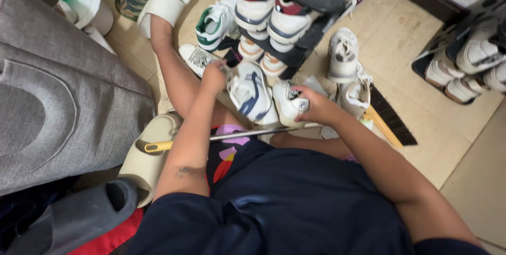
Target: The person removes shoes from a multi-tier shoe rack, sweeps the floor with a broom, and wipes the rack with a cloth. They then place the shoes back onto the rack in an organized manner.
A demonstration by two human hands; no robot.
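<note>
White sneaker (289, 103) clamped in R hand (315, 106) grip | L hand (214, 73) grip closed on 2nd sneaker (198, 58) | 1 broom (383, 116)

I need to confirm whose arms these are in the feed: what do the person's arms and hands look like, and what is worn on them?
Both arms are bare below short dark navy sleeves. The left hand and right hand wear no gloves; no rings or watch show. A small dark marking sits on the left forearm.

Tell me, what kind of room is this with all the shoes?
Probably a home entryway or shoe corner. A black shoe rack holds rows of sneakers, more pairs sit on the tiled floor, and a broom lies there. The right hand holds a white sneaker; the left hand touches another.
</note>
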